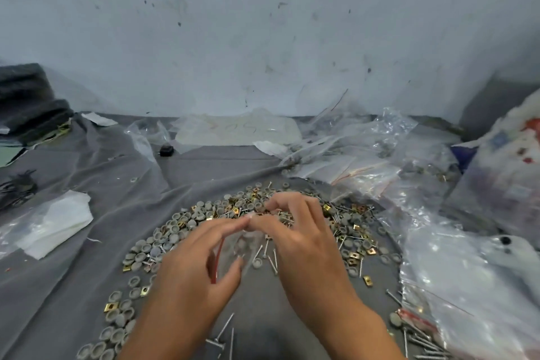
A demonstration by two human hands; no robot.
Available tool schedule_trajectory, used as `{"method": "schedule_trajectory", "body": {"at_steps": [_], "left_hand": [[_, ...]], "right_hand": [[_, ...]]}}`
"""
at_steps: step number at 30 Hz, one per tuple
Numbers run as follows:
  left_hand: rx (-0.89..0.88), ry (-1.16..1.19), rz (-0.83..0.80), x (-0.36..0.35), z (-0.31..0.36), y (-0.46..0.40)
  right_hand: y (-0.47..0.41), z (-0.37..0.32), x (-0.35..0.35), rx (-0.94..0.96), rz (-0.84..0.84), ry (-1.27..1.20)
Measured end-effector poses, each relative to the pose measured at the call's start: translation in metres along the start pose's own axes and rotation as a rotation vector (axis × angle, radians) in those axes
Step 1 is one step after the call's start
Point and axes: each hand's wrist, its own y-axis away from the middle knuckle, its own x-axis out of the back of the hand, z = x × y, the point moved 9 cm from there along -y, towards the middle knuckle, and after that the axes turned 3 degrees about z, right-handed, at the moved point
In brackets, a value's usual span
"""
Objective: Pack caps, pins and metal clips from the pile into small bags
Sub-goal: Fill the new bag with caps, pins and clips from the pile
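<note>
Your left hand [198,257] holds a small clear bag [233,251] with a red zip strip just on the near side of the pile [254,222], thumb and fingers curled round its mouth. Your right hand [295,231] reaches over the bag, fingertips pinched at the pile's middle; it seems to grip a small part, but which kind you cannot tell from here.

The pile lies on the grey cloth [87,286]: grey caps [175,222] thick on its left flank, brass-coloured metal clips [355,256] scattered through it, pins [270,260] mostly to its right and near side.

Right of the pile sits a heap of clear bags [365,172], some apparently holding parts already. Judging by how much remains loose, the packing is well short of done. The bag in hand looks nearly empty.
</note>
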Motion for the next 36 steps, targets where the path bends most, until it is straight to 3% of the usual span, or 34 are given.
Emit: {"method": "schedule_trajectory", "body": {"at_steps": [4, 7, 10, 13, 16, 21, 25, 36], "left_hand": [[-0.049, 0.182, 0.140, 0.015, 0.018, -0.002], [0.041, 0.332, 0.079, 0.007, 0.018, -0.005], [0.053, 0.309, 0.062, 0.001, 0.017, -0.007], [0.091, 0.310, 0.157, -0.004, 0.008, -0.009], [0.199, 0.487, 0.232, -0.011, -0.008, -0.011], [0.298, 0.791, 0.310, -0.013, -0.019, -0.018], [0.304, 0.817, 0.307, -0.014, -0.018, -0.020], [0.387, 0.855, 0.390, -0.009, -0.018, -0.016]], "right_hand": [[-0.003, 0.008, 0.026, 0.036, 0.040, -0.040], [-0.006, 0.014, 0.043, 0.027, 0.063, -0.093], [-0.006, 0.024, 0.054, -0.039, 0.051, -0.089], [0.000, 0.037, 0.052, -0.134, -0.015, -0.131], [0.007, 0.051, 0.046, -0.290, -0.042, -0.320], [0.017, 0.076, 0.041, -0.560, 0.051, -0.797], [0.021, 0.086, 0.024, -0.691, 0.082, -1.053], [0.022, 0.089, 0.001, -0.665, 0.088, -1.278]]}}
